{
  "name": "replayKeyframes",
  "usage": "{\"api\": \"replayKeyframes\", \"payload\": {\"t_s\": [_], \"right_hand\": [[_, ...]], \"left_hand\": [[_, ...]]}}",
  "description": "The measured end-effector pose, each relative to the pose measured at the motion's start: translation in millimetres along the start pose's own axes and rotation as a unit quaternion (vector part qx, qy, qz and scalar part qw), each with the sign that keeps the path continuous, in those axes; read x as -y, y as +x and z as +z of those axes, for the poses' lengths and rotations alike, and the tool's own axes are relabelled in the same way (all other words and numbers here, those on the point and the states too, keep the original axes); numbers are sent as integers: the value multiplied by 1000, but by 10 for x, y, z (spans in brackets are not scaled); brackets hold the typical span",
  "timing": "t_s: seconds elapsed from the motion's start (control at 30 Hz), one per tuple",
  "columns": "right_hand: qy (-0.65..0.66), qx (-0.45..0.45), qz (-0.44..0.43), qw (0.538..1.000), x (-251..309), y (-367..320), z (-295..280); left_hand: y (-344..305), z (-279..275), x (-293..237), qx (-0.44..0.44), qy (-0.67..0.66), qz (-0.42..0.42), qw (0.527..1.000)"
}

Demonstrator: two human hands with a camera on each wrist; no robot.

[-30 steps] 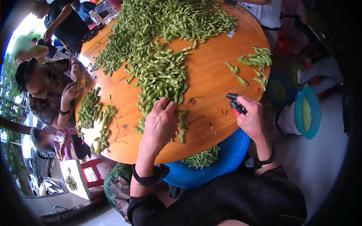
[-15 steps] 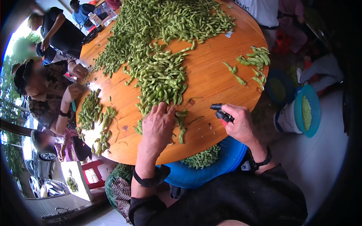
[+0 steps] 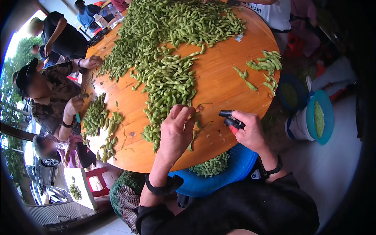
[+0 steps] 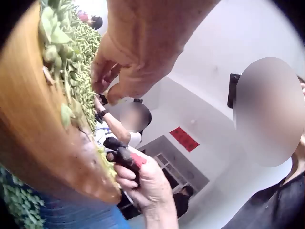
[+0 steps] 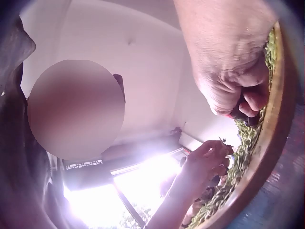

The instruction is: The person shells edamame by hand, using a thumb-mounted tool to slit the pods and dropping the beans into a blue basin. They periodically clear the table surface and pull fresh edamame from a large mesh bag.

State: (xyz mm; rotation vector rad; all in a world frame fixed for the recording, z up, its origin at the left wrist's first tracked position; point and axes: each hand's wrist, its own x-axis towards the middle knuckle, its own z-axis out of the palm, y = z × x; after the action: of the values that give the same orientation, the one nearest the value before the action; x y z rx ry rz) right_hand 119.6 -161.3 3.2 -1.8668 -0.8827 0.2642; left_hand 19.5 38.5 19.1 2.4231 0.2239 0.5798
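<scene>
In the head view my left hand is over the near end of a heap of green pods, fingers bent toward the thumb. The right wrist view shows that hand pinching a small green piece with a thin end; most of it is hidden. To the right, my right hand hovers above the wooden table. Black coverings wrap its thumb and forefinger, with red at one; the two tips stand slightly apart and hold nothing visible. Its other fingers are loosely bent.
Below the near table edge is a blue basin with green beans. Small pod groups lie at the table's right and left. People sit and stand around. A teal basin of beans is at right.
My left hand has lifted from the pods and shifted slightly right, its fingers now nearer my right hand. My right hand has come left from its earlier place.
</scene>
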Motion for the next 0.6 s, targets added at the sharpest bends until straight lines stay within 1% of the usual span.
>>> {"api": "replayKeyframes", "payload": {"t_s": [0.03,0.07,0.1,0.13,0.17,0.23,0.3,0.33,0.4,0.43,0.47,0.5,0.6], "right_hand": [[40,-1,7,999,15,-7,-2],[40,-1,9,999,40,-6,-5],[141,38,64,987,77,-1,-6],[241,74,119,960,125,-1,-1],[285,92,149,942,202,3,24],[307,118,135,934,130,-16,125],[317,118,152,929,132,-18,135],[319,116,160,927,127,-19,141],[322,115,169,924,113,-29,158],[364,125,175,906,103,-41,163],[404,134,181,887,92,-50,167],[404,133,181,887,73,-56,174],[426,136,163,880,28,-67,182]], "left_hand": [[-9,-3,-41,3,-136,-62,989],[-48,38,-40,13,-274,-124,954],[-86,78,-50,14,-275,-124,953],[-127,122,-67,27,-376,-172,910],[-167,170,-83,40,-473,-218,853],[-247,284,-109,34,-497,-220,838],[-293,342,-157,0,-504,-232,832],[-319,348,-157,1,-504,-232,832],[-373,360,-143,2,-491,-233,840],[-392,373,-140,2,-490,-234,839],[-406,391,-140,-21,-469,-220,855],[-411,403,-143,-43,-448,-205,869],[-404,409,-170,-51,-466,-212,857]]}}
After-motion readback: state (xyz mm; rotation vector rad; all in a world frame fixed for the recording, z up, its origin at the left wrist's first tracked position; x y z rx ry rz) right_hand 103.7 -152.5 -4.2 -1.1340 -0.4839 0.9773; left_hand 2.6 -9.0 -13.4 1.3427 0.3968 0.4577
